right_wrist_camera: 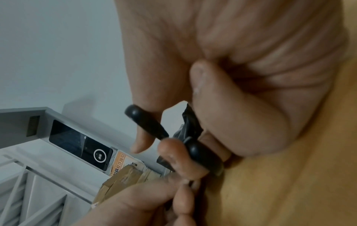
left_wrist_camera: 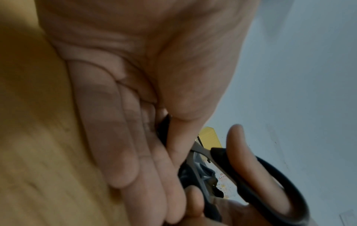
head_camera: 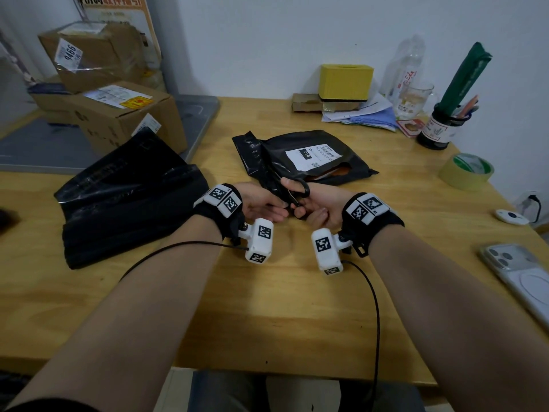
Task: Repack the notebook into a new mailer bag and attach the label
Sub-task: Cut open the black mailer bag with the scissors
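Note:
The old black mailer bag (head_camera: 297, 156) lies mid-table, with a white label (head_camera: 315, 154) on top. A strip of orange-brown notebook (head_camera: 335, 173) shows through an opening in it. My right hand (head_camera: 320, 206) grips black-handled scissors (head_camera: 300, 193), the thumb through one loop (right_wrist_camera: 146, 122) and fingers through the other (right_wrist_camera: 203, 156). The blades point into the bag's near edge. My left hand (head_camera: 264, 203) pinches that black film (left_wrist_camera: 164, 126) right beside the blades. A stack of new black mailer bags (head_camera: 127, 197) lies to the left.
Cardboard boxes (head_camera: 124, 114) stand at the back left. A tape roll (head_camera: 466, 171), a pen jar (head_camera: 436, 129), a glass mug (head_camera: 416, 99) and a yellow box (head_camera: 344, 81) sit along the back right. A phone (head_camera: 523, 278) lies at the right edge.

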A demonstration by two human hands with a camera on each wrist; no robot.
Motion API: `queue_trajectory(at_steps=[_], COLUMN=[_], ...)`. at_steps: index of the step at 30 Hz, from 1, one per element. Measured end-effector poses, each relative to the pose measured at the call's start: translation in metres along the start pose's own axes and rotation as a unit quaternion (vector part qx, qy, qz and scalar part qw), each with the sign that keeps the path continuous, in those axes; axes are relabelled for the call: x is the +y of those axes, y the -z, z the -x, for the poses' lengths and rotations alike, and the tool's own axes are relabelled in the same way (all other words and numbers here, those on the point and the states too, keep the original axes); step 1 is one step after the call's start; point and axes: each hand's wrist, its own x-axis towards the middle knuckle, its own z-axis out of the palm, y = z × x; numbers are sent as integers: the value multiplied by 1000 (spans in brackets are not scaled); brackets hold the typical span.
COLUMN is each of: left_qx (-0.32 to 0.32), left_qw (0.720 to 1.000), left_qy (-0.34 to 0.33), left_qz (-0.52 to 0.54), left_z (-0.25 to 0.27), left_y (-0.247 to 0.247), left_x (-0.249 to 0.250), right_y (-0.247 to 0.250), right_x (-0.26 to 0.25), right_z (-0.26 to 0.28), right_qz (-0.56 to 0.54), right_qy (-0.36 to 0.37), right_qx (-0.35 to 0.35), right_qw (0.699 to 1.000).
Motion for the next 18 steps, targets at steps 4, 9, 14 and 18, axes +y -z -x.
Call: queue_trajectory(at_steps=[4,9,14,18], left_qx=[-4,-14,-19,-33], left_qw=[1000,1000,999,998], left_qy=[2,2,3,9], left_qz=[-9,-20,-31,-48], left_z=[3,6,7,10], left_y=[-1,-2,-2,-3], left_x=[-1,-4,-5,-6], right_y=[1,2,0,-1], right_x=[-2,-5,-6,-7], right_z=[-1,0,1,0], right_qz=[-3,-1,12,20], right_qy=[-11,-9,-11,-8], right_qx=[-8,-15,-5,6], right_qw=[1000,1000,1000,1000])
